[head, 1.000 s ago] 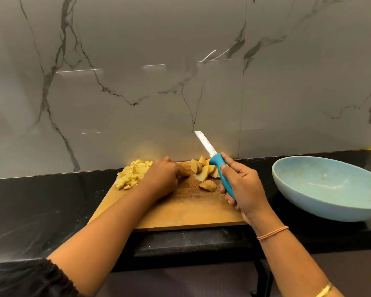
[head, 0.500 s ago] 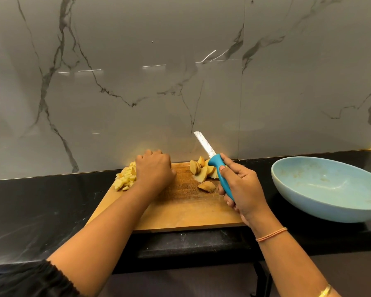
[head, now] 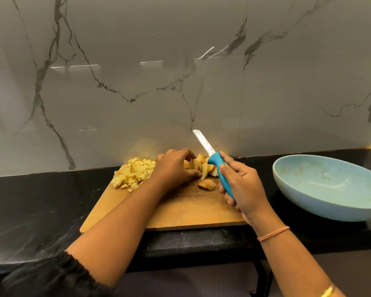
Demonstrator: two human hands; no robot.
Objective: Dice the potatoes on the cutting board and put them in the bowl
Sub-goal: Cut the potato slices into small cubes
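Observation:
A wooden cutting board [head: 180, 213] lies on the black counter. A pile of diced potato [head: 133, 172] sits at its far left corner. Several larger potato wedges [head: 204, 168] lie at the far middle, and one wedge [head: 207, 185] lies apart, nearer to me. My left hand [head: 176, 168] reaches over the board, and its fingers curl onto the wedges. My right hand [head: 242, 187] grips the blue handle of a knife [head: 214, 161], whose blade points up and away over the wedges. The light blue bowl [head: 321, 202] stands to the right of the board.
A marble wall rises straight behind the counter. The black counter [head: 36, 206] stretches left of the board, and its front edge runs just below the board. A black sleeve shows at the lower left.
My left hand slid left over the diced pile, then came back right onto the wedges. The diced pile is uncovered again. My right hand and the knife barely moved.

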